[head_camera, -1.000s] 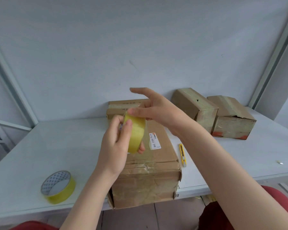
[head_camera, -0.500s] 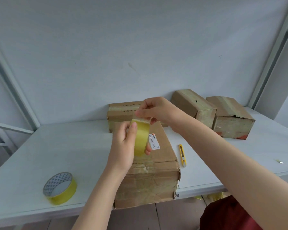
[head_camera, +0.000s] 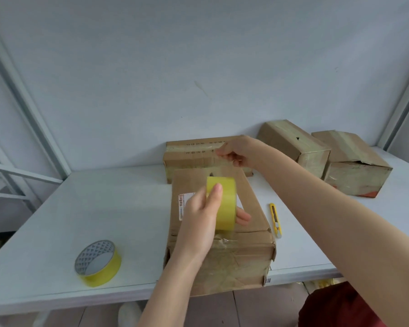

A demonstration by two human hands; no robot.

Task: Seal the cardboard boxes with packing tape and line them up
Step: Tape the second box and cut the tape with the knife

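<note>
A long cardboard box (head_camera: pixel 250 204) lies in front of me, its near end hanging over the table's front edge. My left hand (head_camera: pixel 198 223) grips a yellow tape roll (head_camera: pixel 222 201) above the box's top. My right hand (head_camera: pixel 236 151) pinches the free end of the clear tape and holds it stretched toward the box's far end. Another cardboard box (head_camera: pixel 191 152) lies crosswise behind it against the wall. Two more taped boxes (head_camera: pixel 295 145) (head_camera: pixel 354 166) stand at the back right.
A second yellow tape roll (head_camera: pixel 97 263) lies on the white table (head_camera: pixel 104 204) at the front left. A yellow utility knife (head_camera: pixel 275 219) rests just right of the near box. White frame posts stand at both sides.
My right hand has pulled the tape end away from the roll toward the far end of the box. My left hand has lowered the roll nearer the box top.
</note>
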